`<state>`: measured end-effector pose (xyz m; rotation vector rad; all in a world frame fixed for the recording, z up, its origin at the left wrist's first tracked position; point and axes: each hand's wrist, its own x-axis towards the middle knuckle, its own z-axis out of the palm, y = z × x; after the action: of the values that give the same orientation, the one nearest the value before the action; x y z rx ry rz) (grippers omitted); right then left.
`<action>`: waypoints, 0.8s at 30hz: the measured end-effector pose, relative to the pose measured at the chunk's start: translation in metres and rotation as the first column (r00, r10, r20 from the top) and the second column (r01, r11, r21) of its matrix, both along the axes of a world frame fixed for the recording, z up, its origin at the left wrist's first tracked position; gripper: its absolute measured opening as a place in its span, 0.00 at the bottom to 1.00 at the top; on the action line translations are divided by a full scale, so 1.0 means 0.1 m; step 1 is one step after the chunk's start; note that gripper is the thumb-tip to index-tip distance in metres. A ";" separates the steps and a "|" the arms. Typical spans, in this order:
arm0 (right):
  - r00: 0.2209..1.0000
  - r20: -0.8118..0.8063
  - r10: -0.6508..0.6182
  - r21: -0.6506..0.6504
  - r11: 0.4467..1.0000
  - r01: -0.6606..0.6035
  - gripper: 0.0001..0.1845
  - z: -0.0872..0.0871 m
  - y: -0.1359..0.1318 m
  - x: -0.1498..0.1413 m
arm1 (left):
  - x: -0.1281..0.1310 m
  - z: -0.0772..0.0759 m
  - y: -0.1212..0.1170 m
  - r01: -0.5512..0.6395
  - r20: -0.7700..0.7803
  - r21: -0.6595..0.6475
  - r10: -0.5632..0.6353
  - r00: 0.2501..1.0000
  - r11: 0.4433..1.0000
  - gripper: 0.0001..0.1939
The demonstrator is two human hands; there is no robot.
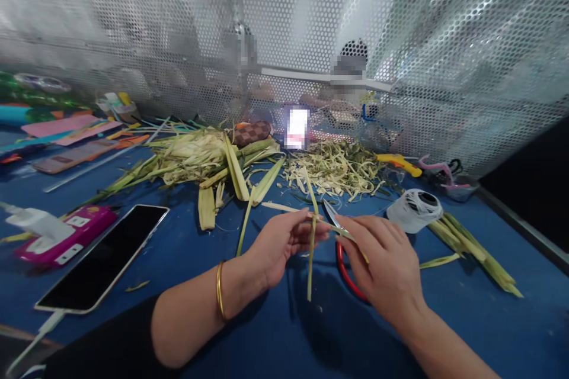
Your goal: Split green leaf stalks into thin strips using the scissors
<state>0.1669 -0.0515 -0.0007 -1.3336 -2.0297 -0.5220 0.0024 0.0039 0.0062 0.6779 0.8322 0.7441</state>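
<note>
Near the middle of the head view, pale green leaf strips (312, 249) cross each other above the blue table. My left hand (280, 243) pinches them at the crossing between thumb and fingers; one strip hangs down and another points left. My right hand (384, 263) is closed around red-handled scissors (343, 272), their metal blades showing past the fingers. The same hand also seems to pinch the right end of a strip. My right palm and part of the scissors' handle are hidden.
Behind my hands lie a heap of leaf strips (191, 157) and a pile of shredded scraps (338, 169). A white thread spool (413, 211) and a leaf bundle (480, 249) are at right. A phone (106, 257) and a magenta power strip (66, 234) lie left. Perforated mesh (293, 29) stands behind.
</note>
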 end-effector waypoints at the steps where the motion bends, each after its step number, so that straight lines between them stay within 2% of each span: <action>1: 0.999 0.015 0.047 -0.024 0.999 -0.047 0.12 0.00 -0.01 -0.03 | 0.00 0.01 -0.01 0.006 0.020 0.005 -0.006 1.000 1.000 0.12; 4: 0.988 -0.098 0.118 -0.200 0.970 -0.135 0.13 -0.08 -0.03 -0.16 | 0.02 -0.01 -0.04 0.013 0.033 0.060 -0.015 0.999 0.998 0.10; 7: 0.928 -0.372 -0.003 -0.375 0.915 -0.148 0.14 -0.21 -0.04 -0.27 | 0.05 -0.05 -0.06 -0.014 0.021 0.078 0.012 1.000 0.997 0.10; 9: 0.876 -0.476 -0.084 -0.422 0.895 -0.143 0.12 -0.26 -0.05 -0.32 | 0.06 -0.08 -0.06 -0.035 0.019 0.060 0.034 0.999 0.998 0.09; 11: 0.862 -0.497 -0.102 -0.425 0.895 -0.139 0.10 -0.27 -0.06 -0.33 | 0.06 -0.09 -0.06 -0.044 0.017 0.037 0.043 0.999 0.998 0.07; 15: 0.893 -0.445 -0.065 -0.447 0.880 -0.159 0.11 -0.22 -0.05 -0.30 | 0.06 -0.10 -0.04 -0.053 -0.015 0.013 0.054 0.998 0.998 0.05; 20: 0.912 -0.403 -0.075 -0.455 0.881 -0.128 0.10 -0.22 -0.06 -0.31 | 0.06 -0.13 -0.04 -0.044 -0.034 0.022 0.045 0.998 0.999 0.03; 24: 0.902 -0.426 -0.062 -0.455 0.877 -0.155 0.10 -0.22 -0.08 -0.34 | 0.06 -0.13 -0.02 -0.038 -0.030 0.033 0.039 0.999 0.999 0.02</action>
<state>0.1333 -0.0592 -0.0226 -1.5097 -1.8624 0.3177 0.0086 0.0015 -0.0065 0.7054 0.8644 0.7854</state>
